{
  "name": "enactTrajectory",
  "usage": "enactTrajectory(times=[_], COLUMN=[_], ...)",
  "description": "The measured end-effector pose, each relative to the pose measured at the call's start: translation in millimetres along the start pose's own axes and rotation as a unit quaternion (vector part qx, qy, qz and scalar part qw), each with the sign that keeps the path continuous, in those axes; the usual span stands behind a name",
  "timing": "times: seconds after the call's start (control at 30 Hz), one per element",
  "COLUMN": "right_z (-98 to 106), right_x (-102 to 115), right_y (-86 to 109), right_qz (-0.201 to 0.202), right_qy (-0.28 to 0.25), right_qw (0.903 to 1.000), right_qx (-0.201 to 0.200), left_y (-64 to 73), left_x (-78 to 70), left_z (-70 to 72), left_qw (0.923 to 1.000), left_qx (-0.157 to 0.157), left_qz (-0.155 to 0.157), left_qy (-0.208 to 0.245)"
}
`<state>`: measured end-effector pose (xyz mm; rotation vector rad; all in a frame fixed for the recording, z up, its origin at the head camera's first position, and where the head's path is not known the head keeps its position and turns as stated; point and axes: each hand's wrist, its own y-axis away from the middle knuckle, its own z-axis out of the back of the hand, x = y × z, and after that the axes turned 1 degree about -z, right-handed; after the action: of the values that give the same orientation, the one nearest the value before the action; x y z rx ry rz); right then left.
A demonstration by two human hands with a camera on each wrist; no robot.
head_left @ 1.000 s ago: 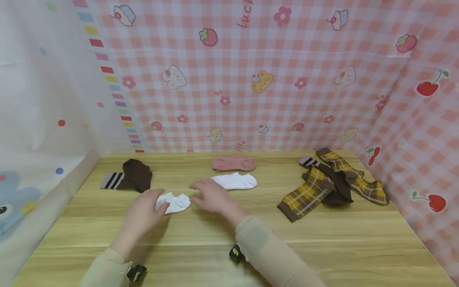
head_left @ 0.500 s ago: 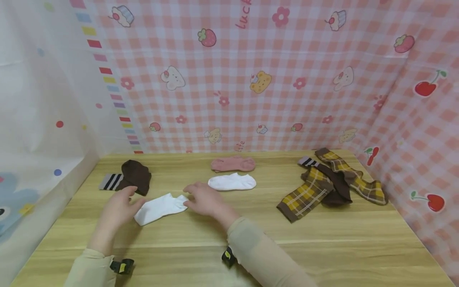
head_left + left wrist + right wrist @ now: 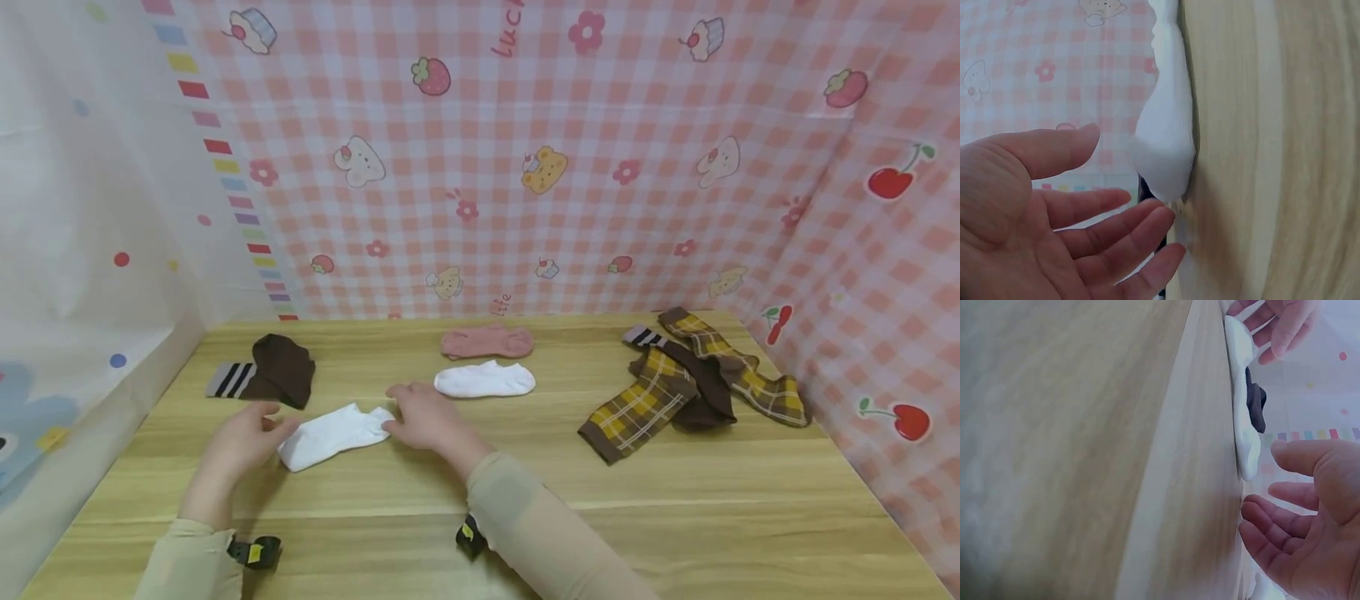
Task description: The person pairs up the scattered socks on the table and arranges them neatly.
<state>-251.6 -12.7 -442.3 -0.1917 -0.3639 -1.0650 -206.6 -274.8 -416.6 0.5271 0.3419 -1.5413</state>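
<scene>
A white ankle sock (image 3: 333, 437) lies flat and slightly slanted on the wooden table. My left hand (image 3: 238, 446) is at its left end, fingers loosely spread; the left wrist view has the fingertips (image 3: 1163, 215) right by the rounded end of the sock, thumb apart from it. At the other end is my right hand (image 3: 431, 418), fingers relaxed, thumb near the edge of the sock. In the right wrist view nothing sits between that thumb and those fingers (image 3: 1272, 528). A second white ankle sock (image 3: 485, 380) lies just beyond my right hand.
A pink sock (image 3: 487, 342) lies at the back middle. Behind my left hand is a dark brown sock (image 3: 285, 371) with a striped grey cuff. Yellow-brown plaid socks (image 3: 637, 408) and another brown sock (image 3: 712, 387) overlap at the right. Patterned cloth (image 3: 480, 225) encloses the table.
The near white sock, partly covered by my left hand before, now lies stretched out farther left. My left hand has drawn back left and let go of it; my right hand shifted slightly left.
</scene>
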Motion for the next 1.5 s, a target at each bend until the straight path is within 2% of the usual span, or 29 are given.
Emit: enactTrajectory(times=[0.23, 0.6, 0.93, 1.2, 1.5], right_z=[-2, -3, -8, -11, -11], right_x=[4, 7, 9, 8, 7], right_y=[-1.5, -5.2, -10.1, -10.9, -11.1], right_qz=[-0.011, -0.029, -0.05, -0.056, -0.059], right_qy=[0.013, 0.006, 0.002, -0.052, -0.09], right_qw=[0.9998, 0.9995, 0.9987, 0.997, 0.994], right_qx=[0.003, 0.011, 0.012, 0.015, 0.02], left_y=[-0.5, 0.1, -3.1, -3.0, -3.2], left_x=[4.7, 8.1, 10.5, 8.8, 8.4], left_z=[0.1, -0.7, -4.7, -7.6, -12.9], left_qw=[0.9999, 1.0, 0.9997, 0.9995, 0.9986], left_qx=[0.004, 0.005, 0.023, 0.027, 0.041], left_qz=[0.011, 0.004, -0.001, -0.011, -0.015], left_qy=[0.004, 0.005, 0.013, 0.008, 0.029])
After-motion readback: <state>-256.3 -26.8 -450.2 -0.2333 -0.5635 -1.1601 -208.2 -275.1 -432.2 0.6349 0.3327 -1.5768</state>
